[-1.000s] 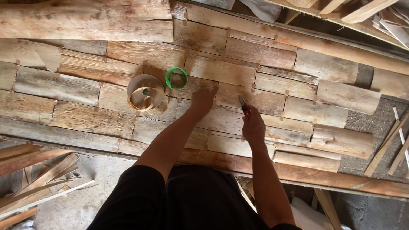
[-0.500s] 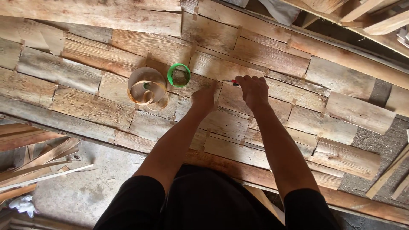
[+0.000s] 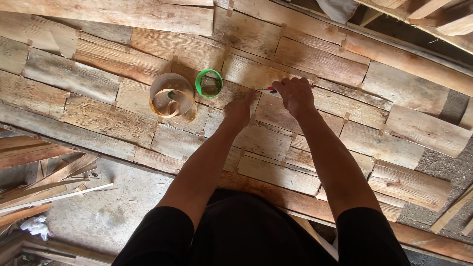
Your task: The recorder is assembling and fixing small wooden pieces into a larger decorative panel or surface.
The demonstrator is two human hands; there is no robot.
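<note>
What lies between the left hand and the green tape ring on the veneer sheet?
Nothing visible. The left hand rests flat on the veneer sheet, and only bare wood separates it from the green tape ring up and to its left. The curled veneer strip sits farther left, off that line.

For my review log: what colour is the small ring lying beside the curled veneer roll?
Green; the ring shows plainly in the head view, lying on the wooden sheets.

A curled roll of tan veneer tape (image 3: pixel 172 96) lies just left of a green tape ring (image 3: pixel 208 82), with loose wood offcuts (image 3: pixel 44 180) well below-left of the ring and a white rag (image 3: pixel 35 227) lower still.
</note>
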